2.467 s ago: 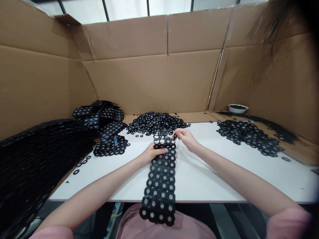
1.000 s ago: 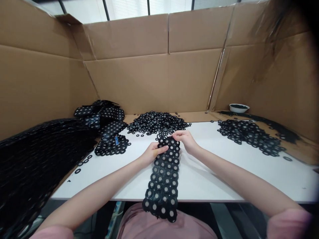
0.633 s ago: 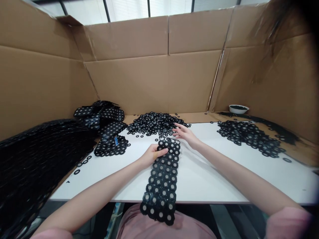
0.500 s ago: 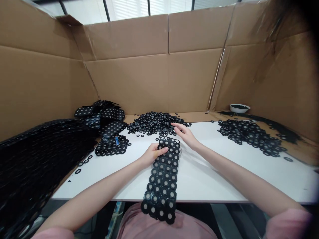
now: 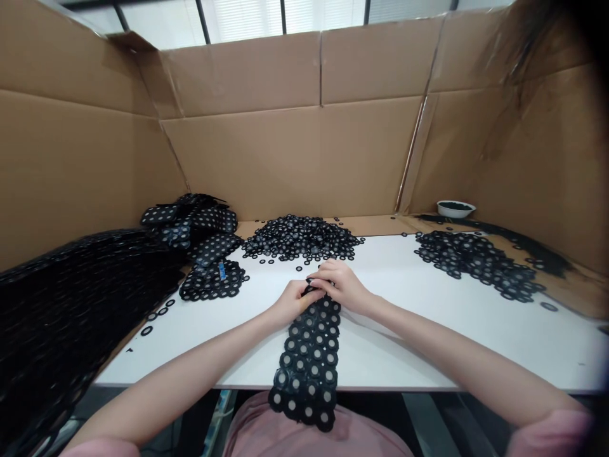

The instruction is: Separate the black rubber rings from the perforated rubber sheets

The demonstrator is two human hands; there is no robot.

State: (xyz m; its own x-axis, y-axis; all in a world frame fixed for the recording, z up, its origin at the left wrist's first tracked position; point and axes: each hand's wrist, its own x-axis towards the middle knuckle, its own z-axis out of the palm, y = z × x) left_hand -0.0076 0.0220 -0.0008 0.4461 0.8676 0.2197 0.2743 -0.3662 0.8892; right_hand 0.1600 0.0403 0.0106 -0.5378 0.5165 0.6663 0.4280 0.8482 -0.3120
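A black strip (image 5: 311, 355) made of joined rings with pale centres lies from the middle of the white table down over its front edge. My left hand (image 5: 295, 301) is closed on the strip's far left corner, thumb on top. At the strip's far end my right hand (image 5: 340, 285) is closed, its fingertips pressed together beside my left thumb; whatever is between them is hidden. Just beyond both hands is a heap of loose black rings (image 5: 302, 236).
At the left are a large black glossy bundle (image 5: 85, 292), stacked dotted black pieces (image 5: 209, 219) and a piece with a blue tag (image 5: 214, 282). More rings (image 5: 476, 260) and a white bowl (image 5: 455, 209) are at the right. Cardboard walls (image 5: 247, 158) surround the white table (image 5: 404, 355).
My right hand has come back from the ring heap to the strip's far end, and its fingers have closed. My left hand still holds the strip.
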